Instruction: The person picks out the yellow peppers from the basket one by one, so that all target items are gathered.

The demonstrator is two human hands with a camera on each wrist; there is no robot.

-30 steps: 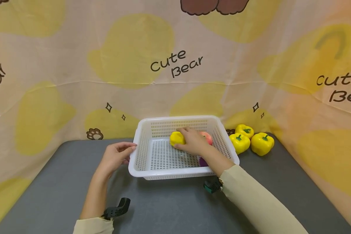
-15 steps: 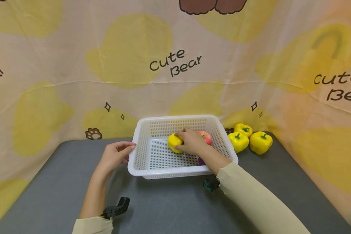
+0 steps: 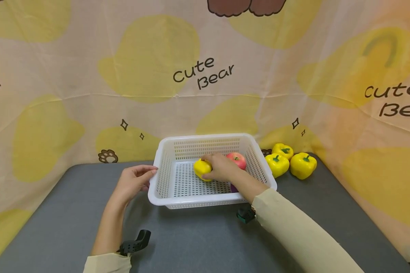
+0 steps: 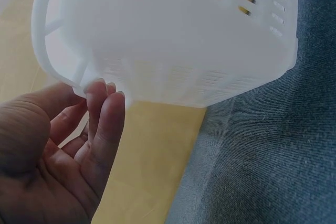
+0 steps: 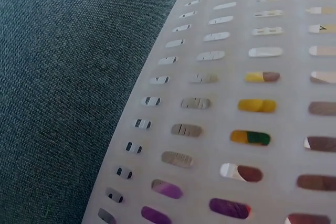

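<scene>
In the head view, a white plastic basket (image 3: 164, 203) with slotted walls stands on the table. My left hand (image 3: 134, 182) pinches its left rim; the left wrist view shows the thumb and fingertips at the basket (image 4: 173, 40) lip. My right hand (image 3: 222, 168) reaches over the front rim and grips a yellow bell pepper (image 3: 202, 169) low inside, near the middle. Behind that hand lies a red apple (image 3: 238, 160). A purple item (image 3: 234, 188) is mostly hidden under the right forearm. Through the slots in the right wrist view, yellow, green and purple patches (image 5: 228, 208) show.
Three more yellow bell peppers (image 3: 303, 166) sit close together on the grey table (image 3: 198, 239), just right of the basket. A patterned cloth (image 3: 150, 76) hangs directly behind and along the sides.
My right hand has lowered the yellow bell pepper slightly toward the front left of the basket, leaving more of the apple visible. The left hand keeps its place on the rim.
</scene>
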